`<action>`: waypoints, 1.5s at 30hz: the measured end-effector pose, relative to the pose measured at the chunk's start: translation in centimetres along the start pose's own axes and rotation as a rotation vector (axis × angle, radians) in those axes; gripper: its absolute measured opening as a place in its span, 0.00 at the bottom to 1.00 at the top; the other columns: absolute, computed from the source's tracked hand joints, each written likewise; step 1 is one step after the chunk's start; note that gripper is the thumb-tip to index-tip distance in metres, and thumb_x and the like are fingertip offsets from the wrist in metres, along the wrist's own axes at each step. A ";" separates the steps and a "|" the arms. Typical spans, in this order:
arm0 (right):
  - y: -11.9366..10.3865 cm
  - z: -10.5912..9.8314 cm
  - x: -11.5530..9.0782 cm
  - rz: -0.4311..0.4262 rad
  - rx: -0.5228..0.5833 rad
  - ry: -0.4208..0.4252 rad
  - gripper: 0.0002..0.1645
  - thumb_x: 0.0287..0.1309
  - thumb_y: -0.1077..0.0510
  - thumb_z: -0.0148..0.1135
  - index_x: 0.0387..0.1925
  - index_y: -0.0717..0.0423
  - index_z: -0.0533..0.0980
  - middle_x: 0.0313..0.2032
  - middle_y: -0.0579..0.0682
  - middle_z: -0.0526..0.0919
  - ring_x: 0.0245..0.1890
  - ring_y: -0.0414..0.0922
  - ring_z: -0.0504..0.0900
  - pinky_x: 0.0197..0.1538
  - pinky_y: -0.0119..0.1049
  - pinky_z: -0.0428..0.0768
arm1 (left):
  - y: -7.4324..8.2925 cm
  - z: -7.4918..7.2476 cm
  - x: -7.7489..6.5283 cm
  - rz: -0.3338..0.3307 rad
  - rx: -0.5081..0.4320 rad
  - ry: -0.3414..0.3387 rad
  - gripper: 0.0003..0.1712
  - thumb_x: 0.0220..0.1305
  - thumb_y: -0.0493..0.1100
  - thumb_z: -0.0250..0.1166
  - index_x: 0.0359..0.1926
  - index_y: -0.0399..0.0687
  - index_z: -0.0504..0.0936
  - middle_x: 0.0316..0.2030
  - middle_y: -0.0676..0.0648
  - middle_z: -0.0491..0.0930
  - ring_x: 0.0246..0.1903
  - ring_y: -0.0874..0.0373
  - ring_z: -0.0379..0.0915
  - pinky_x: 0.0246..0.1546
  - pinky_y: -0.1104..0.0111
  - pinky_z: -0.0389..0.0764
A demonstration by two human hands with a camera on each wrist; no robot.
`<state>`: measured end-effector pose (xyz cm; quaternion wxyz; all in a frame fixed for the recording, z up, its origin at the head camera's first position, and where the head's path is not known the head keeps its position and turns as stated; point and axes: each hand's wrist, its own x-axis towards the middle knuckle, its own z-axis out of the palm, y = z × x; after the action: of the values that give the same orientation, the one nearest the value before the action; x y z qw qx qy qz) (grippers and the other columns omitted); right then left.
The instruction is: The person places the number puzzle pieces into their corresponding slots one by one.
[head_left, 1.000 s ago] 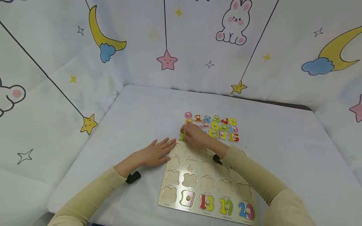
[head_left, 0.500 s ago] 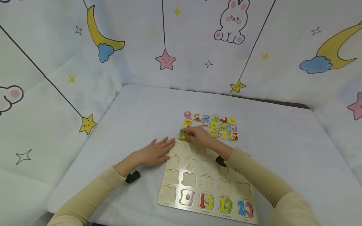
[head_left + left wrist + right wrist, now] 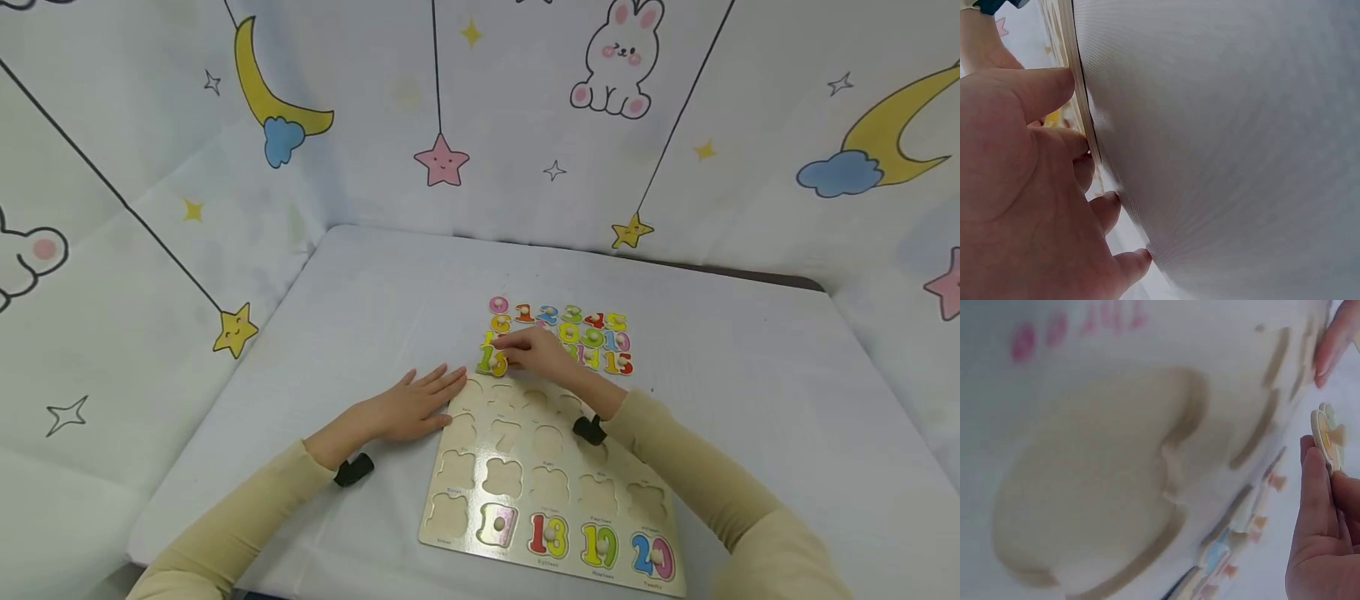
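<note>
My right hand (image 3: 542,354) pinches a wooden number puzzle piece (image 3: 492,361) by its edge, a green 1 beside a yellow digit that looks like a 6. In the right wrist view this piece (image 3: 1322,434) stands tilted between the fingers, its knob showing. My left hand (image 3: 408,408) lies flat with fingers spread, touching the left edge of the wooden puzzle board (image 3: 480,446). The left wrist view shows the thumb (image 3: 1050,94) against the board's side. Pieces 17, 18 (image 3: 548,536), 19 and 20 sit in the board's bottom row; the other visible recesses are bare.
Beyond the board, knobbed number pieces (image 3: 592,337) lie in rows on the white-covered table (image 3: 390,292); my right hand hides some. Black wrist straps (image 3: 354,470) show at both wrists. A printed cloth (image 3: 510,92) hangs behind the table.
My right hand has drawn back slightly to the right from over the number rows, and the 16-like piece has come into its grip, tilting up. My left hand has stayed put.
</note>
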<state>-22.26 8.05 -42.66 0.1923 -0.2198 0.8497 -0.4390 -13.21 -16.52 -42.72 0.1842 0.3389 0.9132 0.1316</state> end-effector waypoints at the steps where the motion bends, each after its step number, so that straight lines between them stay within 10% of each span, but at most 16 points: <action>1: -0.1 -0.1 -0.2 0.018 0.034 0.006 0.15 0.64 0.65 0.56 0.50 0.64 0.79 0.45 0.55 0.82 0.35 0.42 0.82 0.37 0.33 0.80 | 0.0 0.0 0.0 0.000 0.002 -0.001 0.36 0.72 0.51 0.48 0.73 0.42 0.48 0.72 0.45 0.43 0.69 0.46 0.36 0.60 0.41 0.45; 8: -2.5 0.8 -3.3 0.022 0.223 -0.109 0.16 0.63 0.68 0.54 0.52 0.65 0.77 0.34 0.54 0.82 0.35 0.48 0.83 0.40 0.41 0.80 | -0.3 0.1 0.3 -0.004 0.038 0.000 0.36 0.72 0.53 0.48 0.73 0.44 0.47 0.72 0.47 0.42 0.69 0.48 0.34 0.61 0.41 0.44; 28: -5.9 8.3 -10.3 -0.243 -0.062 -0.376 0.16 0.59 0.68 0.59 0.49 0.56 0.81 0.30 0.37 0.83 0.16 0.29 0.64 0.21 0.23 0.67 | -0.3 0.0 0.1 0.024 0.001 0.017 0.36 0.72 0.51 0.49 0.72 0.41 0.48 0.72 0.45 0.43 0.69 0.46 0.36 0.60 0.40 0.44; 45: -6.4 9.9 -11.6 -0.311 -0.336 -0.342 0.16 0.61 0.62 0.60 0.51 0.52 0.80 0.31 0.35 0.83 0.13 0.23 0.64 0.22 0.18 0.68 | -0.4 0.4 0.1 0.015 0.003 0.014 0.36 0.72 0.52 0.48 0.73 0.42 0.47 0.72 0.46 0.42 0.69 0.46 0.35 0.61 0.41 0.44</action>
<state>-6.18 4.51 -41.17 0.2242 -0.4470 0.8219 -0.2728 -13.39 -16.69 -43.25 0.1763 0.3451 0.9120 0.1340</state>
